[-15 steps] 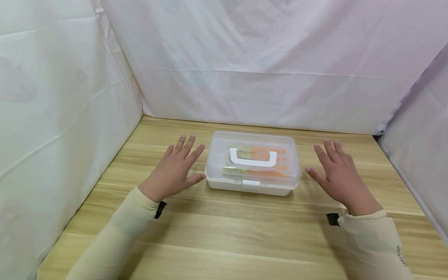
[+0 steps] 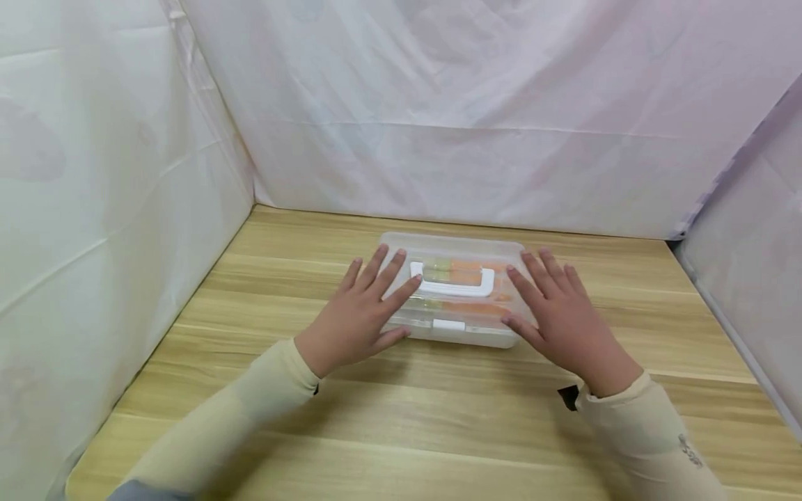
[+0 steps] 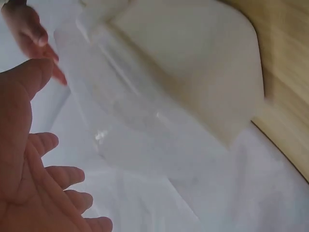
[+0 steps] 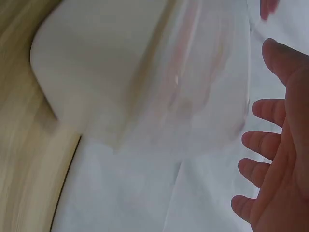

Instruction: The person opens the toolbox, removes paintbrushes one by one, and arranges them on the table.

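A translucent plastic storage box [image 2: 470, 339] with a lid stands on the wooden table, its white carrying handle [image 2: 454, 287] folded down and a white latch [image 2: 449, 325] at the front. Through the lid show several slim things [image 2: 476, 307], orange at one end and yellowish-green at the other. My left hand [image 2: 354, 316] is spread over the box's left end, fingers straight. Over the right end, my right hand [image 2: 560, 323] has its fingers spread too. In both wrist views the palms hover beside the lid [image 3: 130, 106], with nothing held.
The wooden table [image 2: 401, 424] extends around the box on all sides. White cloth [image 2: 451, 160] hangs behind the table's far edge, with more cloth at left and right. Long pale sleeves [image 2: 232, 410] cover both forearms.
Both hands have moved inward, from beside the box to over its two ends. The box has stayed in place with its lid down.
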A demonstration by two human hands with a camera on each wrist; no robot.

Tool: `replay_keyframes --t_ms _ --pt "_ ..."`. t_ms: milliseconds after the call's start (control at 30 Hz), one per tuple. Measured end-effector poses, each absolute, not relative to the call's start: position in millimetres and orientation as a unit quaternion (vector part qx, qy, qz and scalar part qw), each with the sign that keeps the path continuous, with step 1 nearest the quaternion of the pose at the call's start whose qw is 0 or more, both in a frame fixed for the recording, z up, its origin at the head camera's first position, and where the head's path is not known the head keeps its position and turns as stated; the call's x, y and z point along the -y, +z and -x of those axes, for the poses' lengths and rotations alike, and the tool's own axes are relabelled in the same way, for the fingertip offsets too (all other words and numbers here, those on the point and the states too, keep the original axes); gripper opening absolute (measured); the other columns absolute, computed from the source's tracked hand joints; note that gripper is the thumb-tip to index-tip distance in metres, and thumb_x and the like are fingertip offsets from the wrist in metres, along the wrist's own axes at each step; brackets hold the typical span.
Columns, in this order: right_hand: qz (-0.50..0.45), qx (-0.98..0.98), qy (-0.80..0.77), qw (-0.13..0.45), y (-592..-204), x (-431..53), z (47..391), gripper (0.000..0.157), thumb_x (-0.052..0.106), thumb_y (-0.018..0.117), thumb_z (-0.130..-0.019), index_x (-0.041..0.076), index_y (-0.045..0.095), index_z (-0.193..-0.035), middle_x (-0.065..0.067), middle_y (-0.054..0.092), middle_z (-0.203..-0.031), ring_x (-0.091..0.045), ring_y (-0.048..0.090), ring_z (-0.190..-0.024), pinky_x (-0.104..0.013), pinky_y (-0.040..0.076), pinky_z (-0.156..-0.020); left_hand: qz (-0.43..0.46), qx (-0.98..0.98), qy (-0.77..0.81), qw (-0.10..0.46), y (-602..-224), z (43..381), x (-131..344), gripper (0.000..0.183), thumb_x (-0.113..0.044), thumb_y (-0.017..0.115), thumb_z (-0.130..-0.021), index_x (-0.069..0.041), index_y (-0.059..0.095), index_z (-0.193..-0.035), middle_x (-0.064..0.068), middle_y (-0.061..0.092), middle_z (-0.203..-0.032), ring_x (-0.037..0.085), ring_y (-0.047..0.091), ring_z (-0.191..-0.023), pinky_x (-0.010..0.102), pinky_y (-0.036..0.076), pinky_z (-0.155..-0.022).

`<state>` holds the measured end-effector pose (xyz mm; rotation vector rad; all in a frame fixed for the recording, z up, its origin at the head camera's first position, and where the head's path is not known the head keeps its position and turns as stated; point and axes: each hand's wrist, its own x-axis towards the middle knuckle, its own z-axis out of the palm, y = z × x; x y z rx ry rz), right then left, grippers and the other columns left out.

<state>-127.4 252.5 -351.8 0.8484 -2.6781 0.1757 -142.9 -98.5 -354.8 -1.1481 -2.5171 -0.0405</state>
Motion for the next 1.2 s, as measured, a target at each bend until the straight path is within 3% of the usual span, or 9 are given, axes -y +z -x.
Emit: replay_keyframes --t_ms 133,400,567,700,833,1200 --pt "-0.334 0.923 0.039 0.186 -359 -235 128 0.080 0.064 0.021 -0.101 0.005 0.038 -0.152 -0.020 0.023 -0.161 -0.038 0.012 -0.150 -0.065 0.015 -0.113 0.425 0.882 0.011 0.203 -362 144 84 0.080 -0.051 0.068 -0.089 -0.018 0.036 -0.155 0.018 0.015 -0.163 0.038 0.003 -0.150 0.062 0.019 -0.114" --pt "-0.363 0.907 0.022 0.210 -376 -213 129 0.077 0.063 0.020 -0.102 0.006 0.042 -0.149 -0.018 0.030 -0.158 -0.037 0.018 -0.148 -0.062 0.021 -0.113 0.430 0.867 0.018 0.250 -373 142 67 0.078 -0.051 0.068 -0.089 -0.017 0.040 -0.153 0.018 0.019 -0.163 0.038 0.005 -0.150 0.060 0.018 -0.115" --pt "-0.374 0.902 0.001 0.216 -379 -206 129 0.077 0.062 0.019 -0.102 0.005 0.043 -0.149 -0.020 0.033 -0.156 -0.039 0.023 -0.146 -0.061 0.028 -0.110 0.429 0.869 0.019 0.247 -380 143 63 0.078 -0.054 0.066 -0.089 -0.018 0.039 -0.154 0.018 0.018 -0.163 0.037 0.006 -0.150 0.059 0.022 -0.114" --pt "-0.374 0.900 -0.016 0.223 -381 -200 129 0.072 0.058 0.042 -0.100 0.005 0.043 -0.148 -0.021 0.037 -0.154 -0.040 0.028 -0.144 -0.061 0.031 -0.108 0.421 0.874 0.037 0.240 -385 145 60 0.082 -0.057 0.066 -0.088 -0.020 0.036 -0.155 0.017 0.019 -0.163 0.039 0.009 -0.150 0.060 0.030 -0.110" --pt "-0.367 0.900 -0.031 0.233 -382 -196 130 0.081 0.053 0.067 -0.087 0.005 0.043 -0.148 -0.022 0.040 -0.151 -0.041 0.034 -0.140 -0.060 0.034 -0.106 0.412 0.874 0.052 0.252 -389 146 59 0.082 -0.056 0.066 -0.087 -0.020 0.037 -0.154 0.017 0.026 -0.161 0.041 0.014 -0.148 0.062 0.033 -0.106" --pt "-0.368 0.891 -0.052 0.260 -387 -194 132 0.090 0.053 0.076 -0.080 0.002 0.043 -0.147 -0.023 0.049 -0.143 -0.042 0.043 -0.133 -0.061 0.035 -0.102 0.390 0.868 0.071 0.300 -400 148 59 0.080 -0.061 0.061 -0.086 -0.021 0.039 -0.152 0.015 0.035 -0.156 0.042 0.028 -0.143 0.062 0.034 -0.104"
